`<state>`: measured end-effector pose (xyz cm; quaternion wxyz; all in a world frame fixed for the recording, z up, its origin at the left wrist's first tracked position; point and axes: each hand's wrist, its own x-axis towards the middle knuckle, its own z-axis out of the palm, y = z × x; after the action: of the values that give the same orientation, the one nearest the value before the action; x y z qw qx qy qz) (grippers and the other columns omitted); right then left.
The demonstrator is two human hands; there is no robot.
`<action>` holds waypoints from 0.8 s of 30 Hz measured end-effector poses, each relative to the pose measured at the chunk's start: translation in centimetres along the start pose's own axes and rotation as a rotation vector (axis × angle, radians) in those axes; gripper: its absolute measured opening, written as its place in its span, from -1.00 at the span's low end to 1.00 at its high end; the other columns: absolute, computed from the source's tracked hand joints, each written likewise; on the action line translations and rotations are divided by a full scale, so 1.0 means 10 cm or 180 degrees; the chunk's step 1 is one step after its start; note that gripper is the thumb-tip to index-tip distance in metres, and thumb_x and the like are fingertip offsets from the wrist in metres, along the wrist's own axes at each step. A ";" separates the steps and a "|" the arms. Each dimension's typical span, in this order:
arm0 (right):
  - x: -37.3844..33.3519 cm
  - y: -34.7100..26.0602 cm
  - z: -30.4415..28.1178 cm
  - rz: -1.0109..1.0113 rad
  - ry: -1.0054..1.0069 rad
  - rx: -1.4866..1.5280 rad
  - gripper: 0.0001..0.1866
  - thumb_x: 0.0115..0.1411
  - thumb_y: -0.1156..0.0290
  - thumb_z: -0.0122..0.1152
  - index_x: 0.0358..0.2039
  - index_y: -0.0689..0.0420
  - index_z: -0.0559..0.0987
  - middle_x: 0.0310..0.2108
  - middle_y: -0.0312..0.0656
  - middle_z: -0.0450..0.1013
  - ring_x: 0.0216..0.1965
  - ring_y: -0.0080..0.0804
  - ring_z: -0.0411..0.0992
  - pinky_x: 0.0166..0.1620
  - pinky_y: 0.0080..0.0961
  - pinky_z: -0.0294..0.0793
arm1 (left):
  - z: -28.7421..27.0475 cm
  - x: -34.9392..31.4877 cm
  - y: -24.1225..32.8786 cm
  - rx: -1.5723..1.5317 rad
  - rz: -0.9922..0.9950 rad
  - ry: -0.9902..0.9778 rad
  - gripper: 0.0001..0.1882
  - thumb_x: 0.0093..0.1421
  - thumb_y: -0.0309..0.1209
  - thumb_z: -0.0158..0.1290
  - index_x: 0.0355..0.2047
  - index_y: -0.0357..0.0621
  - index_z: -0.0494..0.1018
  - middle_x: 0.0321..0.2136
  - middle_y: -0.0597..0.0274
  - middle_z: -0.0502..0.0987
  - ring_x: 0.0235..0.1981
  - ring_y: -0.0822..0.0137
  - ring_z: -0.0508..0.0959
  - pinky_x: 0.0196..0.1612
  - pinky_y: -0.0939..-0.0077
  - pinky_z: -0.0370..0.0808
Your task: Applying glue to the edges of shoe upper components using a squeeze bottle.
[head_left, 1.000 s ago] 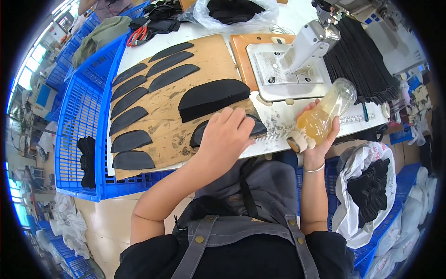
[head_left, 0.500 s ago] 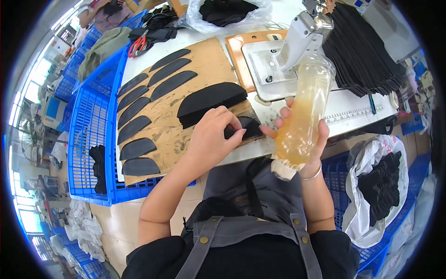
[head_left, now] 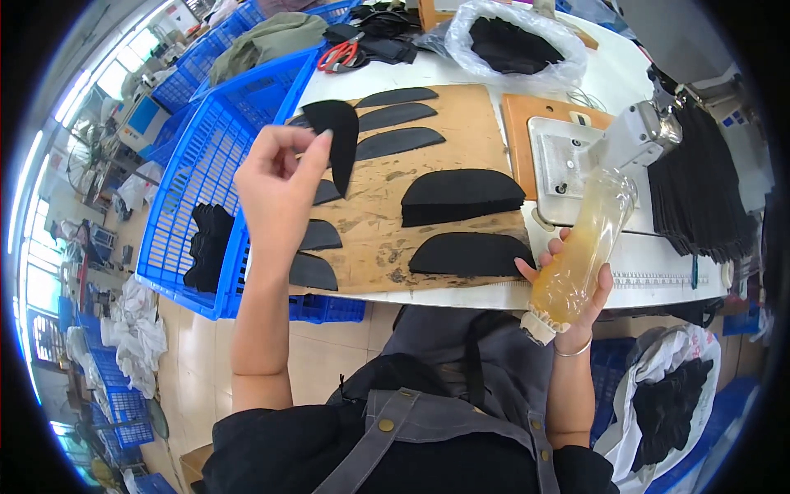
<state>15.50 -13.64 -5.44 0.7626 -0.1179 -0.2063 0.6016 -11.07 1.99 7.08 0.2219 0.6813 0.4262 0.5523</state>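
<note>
My left hand point(head_left: 276, 193) is raised over the left side of a brown cardboard sheet point(head_left: 370, 259). Its thumb and fingers pinch a black half-moon fabric piece point(head_left: 339, 140), held tilted. In my right hand point(head_left: 594, 311) is a clear plastic bottle point(head_left: 580, 255) of yellowish liquid, its crusted white cap pointing down toward me. Near that hand's fingertips, one dark half-moon piece point(head_left: 469, 253) lies flat on the cardboard. Just behind it sits a stack of black half-moon pieces point(head_left: 461, 198). Several flat dark pieces point(head_left: 401, 144) lie spread along the sheet's left part, some hidden by my left hand.
A blue crate point(head_left: 185, 239) with black pieces point(head_left: 210, 247) stands left of the table. Red-handled cutters point(head_left: 340, 53) and a plastic bag of black material point(head_left: 514, 45) lie at the back. A metal machine point(head_left: 568, 169) and black strips point(head_left: 699, 177) are right. A white sack point(head_left: 650, 362) sits below.
My left hand has moved left and up from beside the stack, now lifting a half-moon piece. The flat piece near the bottle is uncovered. My view has shifted left; the bottle stays in my right hand.
</note>
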 end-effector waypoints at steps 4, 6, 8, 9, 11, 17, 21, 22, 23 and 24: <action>0.02 0.01 0.06 0.0056 0.0005 0.0098 -0.34 0.11 -0.05 -0.02 0.05 0.20 0.18 -0.22 -0.17 0.27 -0.18 -0.31 0.34 0.08 0.05 0.27 | 0.30 0.10 -0.33 0.1132 0.0881 -0.0262 -0.88 -0.07 -0.41 0.15 -0.59 -0.17 0.44 -0.55 0.20 0.45 -0.46 0.23 0.44 -0.37 0.39 0.36; 0.02 0.01 0.06 0.0081 -0.0028 0.0095 -0.34 0.11 -0.05 -0.02 0.05 0.20 0.18 -0.21 -0.17 0.27 -0.17 -0.31 0.34 0.08 0.05 0.27 | 0.54 0.03 -0.56 0.1621 0.0847 -0.0662 -0.86 -0.07 -0.39 0.12 -0.61 -0.18 0.43 -0.51 0.14 0.45 -0.38 0.15 0.45 -0.29 0.31 0.39; 0.02 0.00 0.04 0.0086 -0.0056 0.0085 -0.34 0.12 -0.05 -0.02 0.06 0.21 0.18 -0.21 -0.17 0.27 -0.17 -0.31 0.35 0.08 0.05 0.27 | 0.72 -0.02 -0.74 0.1666 0.0710 -0.0899 -0.86 -0.07 -0.39 0.14 -0.61 -0.16 0.42 -0.55 0.19 0.43 -0.39 0.21 0.46 -0.29 0.36 0.38; 0.02 0.00 0.03 0.0094 -0.0057 0.0090 -0.33 0.12 -0.05 -0.03 0.06 0.21 0.18 -0.21 -0.17 0.27 -0.16 -0.31 0.35 0.09 0.05 0.26 | 0.77 -0.05 -0.80 0.1681 0.0529 -0.1039 -0.85 -0.07 -0.38 0.14 -0.61 -0.16 0.43 -0.55 0.21 0.43 -0.38 0.22 0.46 -0.28 0.37 0.38; 0.01 0.00 0.01 0.0084 -0.0044 0.0095 -0.33 0.12 -0.05 -0.03 0.06 0.21 0.17 -0.21 -0.17 0.27 -0.15 -0.30 0.35 0.09 0.05 0.26 | 0.80 -0.06 -0.80 0.1685 0.0357 -0.1198 -0.85 -0.07 -0.38 0.15 -0.61 -0.17 0.44 -0.55 0.22 0.44 -0.37 0.23 0.46 -0.26 0.39 0.38; 0.01 0.00 0.02 0.0095 0.0037 0.0148 -0.32 0.12 -0.05 -0.03 0.07 0.21 0.17 -0.20 -0.16 0.29 -0.14 -0.30 0.36 0.09 0.05 0.26 | 0.73 0.01 -0.87 0.1361 0.0529 -0.1795 -0.88 -0.10 -0.40 0.18 -0.62 -0.12 0.47 -0.53 0.21 0.43 -0.36 0.19 0.45 -0.28 0.34 0.41; 0.01 0.01 0.02 0.0114 0.0056 0.0124 -0.33 0.11 -0.05 -0.01 0.06 0.20 0.18 -0.20 -0.15 0.30 -0.17 -0.31 0.37 0.07 0.03 0.29 | 0.73 0.08 -0.87 0.1421 0.0594 -0.2003 -0.87 -0.12 -0.43 0.20 -0.59 -0.13 0.45 -0.54 0.20 0.43 -0.39 0.19 0.45 -0.33 0.35 0.39; 0.01 0.01 0.03 0.0113 0.0074 0.0115 -0.34 0.11 -0.05 0.00 0.06 0.19 0.19 -0.20 -0.15 0.30 -0.18 -0.31 0.37 0.07 0.02 0.30 | 0.74 0.10 -0.85 0.1506 0.0493 -0.2072 -0.85 -0.13 -0.44 0.20 -0.57 -0.15 0.43 -0.54 0.19 0.43 -0.40 0.19 0.45 -0.35 0.35 0.39; 0.01 0.01 0.03 0.0095 0.0088 0.0112 -0.34 0.11 -0.05 0.00 0.06 0.19 0.19 -0.20 -0.15 0.30 -0.18 -0.31 0.37 0.07 0.02 0.30 | 0.73 0.11 -0.81 0.1495 0.0504 -0.2089 -0.85 -0.13 -0.44 0.20 -0.57 -0.15 0.43 -0.54 0.19 0.43 -0.40 0.19 0.45 -0.35 0.35 0.39; 0.01 0.00 0.03 0.0106 0.0096 0.0101 -0.34 0.11 -0.05 0.00 0.05 0.19 0.19 -0.21 -0.15 0.31 -0.18 -0.32 0.37 0.06 0.01 0.31 | 0.72 0.13 -0.78 0.1569 0.0401 -0.2155 -0.84 -0.13 -0.47 0.19 -0.55 -0.16 0.42 -0.56 0.20 0.41 -0.43 0.21 0.44 -0.36 0.37 0.38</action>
<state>15.36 -13.51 -5.18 0.7573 -0.1182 -0.1833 0.6156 -6.83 8.49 -0.32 0.1456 0.8816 0.4062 0.1913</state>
